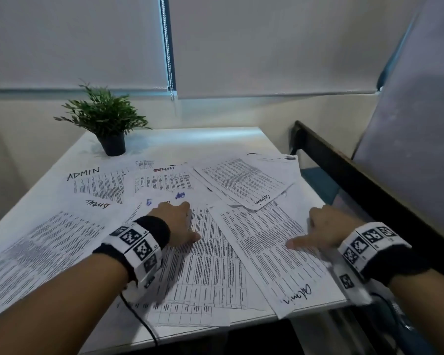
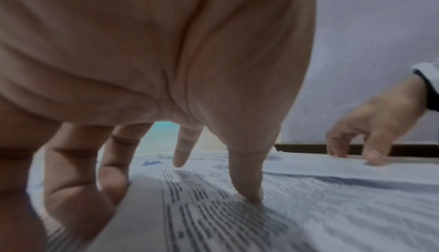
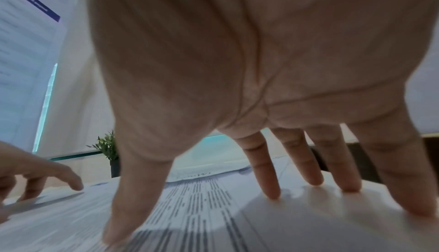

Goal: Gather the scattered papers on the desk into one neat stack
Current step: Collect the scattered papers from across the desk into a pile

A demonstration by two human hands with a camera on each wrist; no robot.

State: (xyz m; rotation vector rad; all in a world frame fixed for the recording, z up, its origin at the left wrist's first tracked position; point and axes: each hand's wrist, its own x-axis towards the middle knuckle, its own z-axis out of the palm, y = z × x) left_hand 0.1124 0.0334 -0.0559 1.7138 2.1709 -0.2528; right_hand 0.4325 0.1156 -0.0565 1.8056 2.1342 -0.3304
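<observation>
Several printed sheets lie scattered and overlapping over the white desk (image 1: 215, 139). My left hand (image 1: 176, 222) presses down on a table-printed sheet (image 1: 205, 272) near the middle, fingers spread and straight; its fingertips (image 2: 249, 194) touch the paper. My right hand (image 1: 323, 228) rests with straight fingers on a sheet signed "Admin" (image 1: 274, 252) by the desk's right edge; its fingertips (image 3: 273, 194) press the page. Farther back lie an "ADMIN" sheet (image 1: 98, 185), a red-titled sheet (image 1: 164, 180) and a tilted pile (image 1: 244, 183). A large sheet (image 1: 36, 252) lies at the left.
A small potted plant (image 1: 108, 121) stands at the desk's back left. A dark rail (image 1: 356, 175) runs along the right side beyond the desk edge. Window blinds (image 1: 75, 42) hang behind. A black cable (image 1: 141, 321) trails over the front edge.
</observation>
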